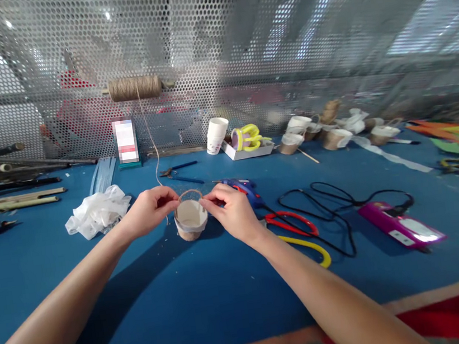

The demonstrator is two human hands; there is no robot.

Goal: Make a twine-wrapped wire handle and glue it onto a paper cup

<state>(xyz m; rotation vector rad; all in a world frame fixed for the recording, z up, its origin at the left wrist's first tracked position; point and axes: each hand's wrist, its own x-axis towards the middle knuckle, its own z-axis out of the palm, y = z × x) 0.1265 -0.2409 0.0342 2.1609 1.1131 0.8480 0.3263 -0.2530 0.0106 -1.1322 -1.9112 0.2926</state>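
Note:
A small paper cup basket (pixel 191 220), wrapped in brown twine, stands on the blue table (pixel 187 301) in front of me. My left hand (pixel 147 210) pinches one end of a twine handle (pixel 190 192) at the cup's left rim. My right hand (pixel 232 210) pinches the other end at the right rim. The twine arches over the cup's mouth. A strand of twine (pixel 150 143) hangs down from a spool (pixel 135 87) on the mesh wall to near my left hand.
A crumpled white plastic bag (pixel 97 212) lies left. A blue glue gun (pixel 242 188), red and yellow scissors (pixel 300 230), a black cable (pixel 336 209) and a magenta device (pixel 401 225) lie right. Paper cups (pixel 217 135), tape rolls (pixel 248 137) and finished baskets (pixel 334 133) line the back.

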